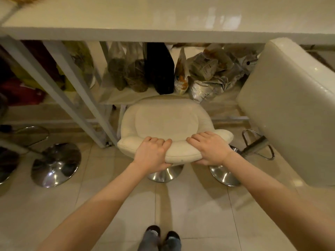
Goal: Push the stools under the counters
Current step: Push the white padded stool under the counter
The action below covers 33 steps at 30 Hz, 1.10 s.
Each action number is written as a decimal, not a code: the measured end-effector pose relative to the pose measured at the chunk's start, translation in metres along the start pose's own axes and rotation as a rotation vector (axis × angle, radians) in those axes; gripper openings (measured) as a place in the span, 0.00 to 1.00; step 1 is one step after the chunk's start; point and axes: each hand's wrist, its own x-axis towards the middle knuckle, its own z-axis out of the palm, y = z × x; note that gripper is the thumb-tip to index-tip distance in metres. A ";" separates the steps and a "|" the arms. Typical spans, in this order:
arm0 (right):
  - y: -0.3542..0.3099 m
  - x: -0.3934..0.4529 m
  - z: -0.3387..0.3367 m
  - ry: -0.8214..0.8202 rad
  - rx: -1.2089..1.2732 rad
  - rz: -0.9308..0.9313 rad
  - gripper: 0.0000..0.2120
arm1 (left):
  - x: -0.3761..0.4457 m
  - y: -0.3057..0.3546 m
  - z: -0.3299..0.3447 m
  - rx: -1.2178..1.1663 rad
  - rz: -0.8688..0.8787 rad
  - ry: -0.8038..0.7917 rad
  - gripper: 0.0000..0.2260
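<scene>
Both hands grip the near backrest edge of the cream padded swivel stool: left hand and right hand, fingers curled over it. Its seat stands just short of the glossy white tabletop, whose edge lies beyond it. A second cream stool stands just right of it. Print on the bags is unreadable.

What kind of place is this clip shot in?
Probably a home kitchen or bar area: a long white counter, chrome-based bar stools such as the cream stool both hands grip, and bagged goods on a shelf beneath.
</scene>
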 end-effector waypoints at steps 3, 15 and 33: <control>0.003 -0.003 -0.001 -0.021 0.003 0.016 0.32 | 0.001 0.007 -0.001 -0.004 -0.020 -0.012 0.31; -0.021 0.005 -0.004 -0.036 0.052 0.102 0.30 | -0.008 -0.015 -0.001 -0.034 0.014 -0.054 0.29; -0.035 -0.024 -0.061 0.134 0.253 0.465 0.46 | 0.011 -0.010 -0.044 -0.126 0.083 -0.028 0.51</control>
